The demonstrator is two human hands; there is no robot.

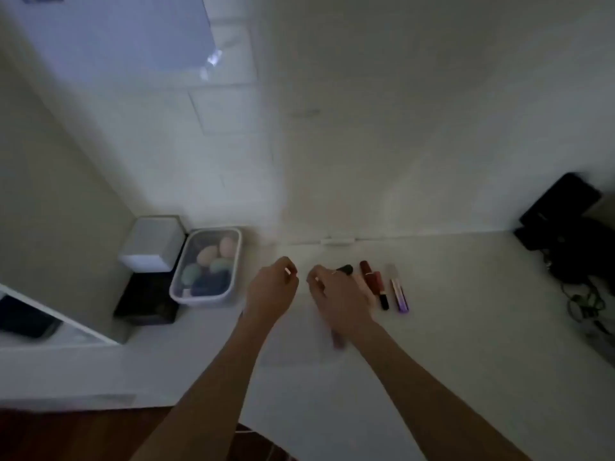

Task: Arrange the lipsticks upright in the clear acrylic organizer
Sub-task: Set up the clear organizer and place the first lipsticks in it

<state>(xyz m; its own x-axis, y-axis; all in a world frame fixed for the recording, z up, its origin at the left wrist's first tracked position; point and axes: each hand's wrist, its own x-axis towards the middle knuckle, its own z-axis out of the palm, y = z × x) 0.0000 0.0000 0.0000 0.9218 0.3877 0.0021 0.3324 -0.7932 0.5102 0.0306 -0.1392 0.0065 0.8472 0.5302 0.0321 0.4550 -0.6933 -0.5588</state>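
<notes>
Both hands reach over a white counter [432, 344] that ends at the back wall. The left side is hemmed by a side wall and a cluster of things; dark clutter [565, 247] with cables fills the far right corner. Open surface lies on the near side of the hands and to the right of the lipsticks.

The left hand [271, 291] hovers with fingers loosely curled, its grip holding nothing. The right hand [336, 294] hangs just beside it; a black tube [346, 269] pokes out past its fingers, but whether its grip holds that tube I cannot tell.

Three more lipsticks lie flat right of that hand: one dark red [366, 271], one red and black [379, 289] touching it, one purple [399, 294] near. A blurred pinkish thing [337, 339] shows under the right wrist.

The organizer is too faint to make out.

One tub [233, 261] holds about six sponges. One white box [153, 241] tops one black box [146, 304].
</notes>
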